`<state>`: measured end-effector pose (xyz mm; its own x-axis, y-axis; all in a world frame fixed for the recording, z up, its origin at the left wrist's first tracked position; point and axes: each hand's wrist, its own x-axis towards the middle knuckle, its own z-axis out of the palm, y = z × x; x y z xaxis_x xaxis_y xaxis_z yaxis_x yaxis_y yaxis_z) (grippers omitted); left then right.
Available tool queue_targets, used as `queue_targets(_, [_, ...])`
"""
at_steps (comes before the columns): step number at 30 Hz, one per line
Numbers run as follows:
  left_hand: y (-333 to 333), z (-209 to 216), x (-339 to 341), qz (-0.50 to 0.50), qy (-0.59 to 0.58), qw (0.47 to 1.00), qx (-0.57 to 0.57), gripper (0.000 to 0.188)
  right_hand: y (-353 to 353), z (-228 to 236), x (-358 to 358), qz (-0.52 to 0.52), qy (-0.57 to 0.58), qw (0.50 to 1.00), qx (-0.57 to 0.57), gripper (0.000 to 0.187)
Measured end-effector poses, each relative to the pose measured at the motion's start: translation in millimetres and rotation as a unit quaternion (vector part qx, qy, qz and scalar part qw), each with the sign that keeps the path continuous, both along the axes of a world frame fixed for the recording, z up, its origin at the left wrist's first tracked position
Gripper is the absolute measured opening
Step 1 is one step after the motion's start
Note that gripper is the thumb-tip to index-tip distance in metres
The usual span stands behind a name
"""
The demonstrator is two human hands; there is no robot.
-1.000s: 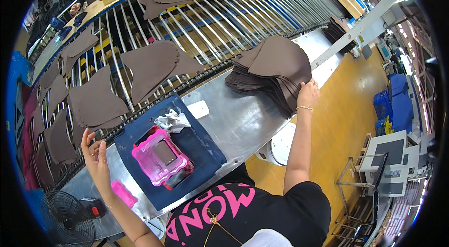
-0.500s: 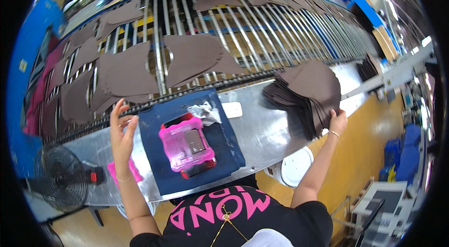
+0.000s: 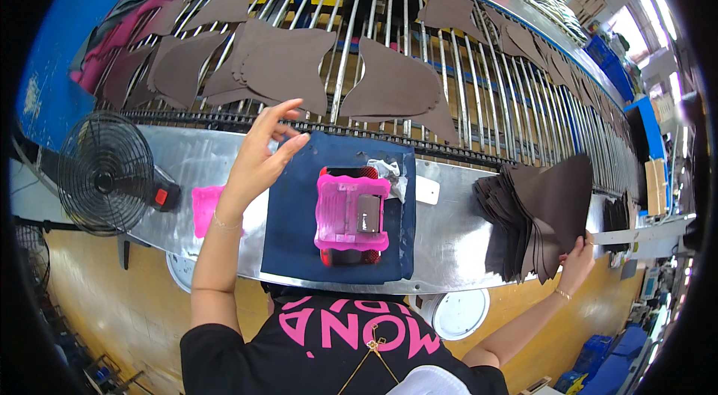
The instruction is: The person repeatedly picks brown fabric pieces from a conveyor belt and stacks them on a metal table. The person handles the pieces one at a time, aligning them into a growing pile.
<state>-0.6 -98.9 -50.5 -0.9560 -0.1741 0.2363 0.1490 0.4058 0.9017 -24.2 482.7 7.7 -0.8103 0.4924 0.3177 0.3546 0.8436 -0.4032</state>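
My right hand pinches the near right edge of a dark brown cut piece, on a fanned stack of like pieces at the right of the metal table. The held piece curves up from the stack; how many sheets are between the fingers is hidden. My left hand hovers with fingers apart above the far left corner of a dark blue mat, holding nothing. On that mat lies a pink scalloped plastic frame over a red and black item, with a dark block inside the frame.
Beyond the metal table runs a roller conveyor bearing several brown cut pieces. A black fan and a pink sheet are at the left. Crumpled clear plastic and a white card lie by the mat.
The whole view has swung, so the table sits more level. My right hand has raised the edge of the brown piece, which now bends upward. My left hand stays raised and open.
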Motion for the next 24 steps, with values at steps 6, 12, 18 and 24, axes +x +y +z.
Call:
queue_targets(6, [42,21,-21,-0.067,0.09,0.992,-0.051,0.062,-111,42,7,0.21,0.246,0.922,-0.214,0.03])
queue_targets(12, [33,45,-7,-0.138,-0.022,0.966,0.219,0.051,-233,-1,-8,0.336,0.269,0.744,-0.51,0.031])
queue_targets(18, [-43,70,61,0.064,0.096,0.989,0.092,0.021,-285,-43,-15,0.523,0.089,0.758,-0.38,0.018])
queue_targets(24, [-62,74,105,0.146,0.083,0.985,0.034,0.023,-314,-75,-10,0.61,0.074,0.733,-0.293,0.019])
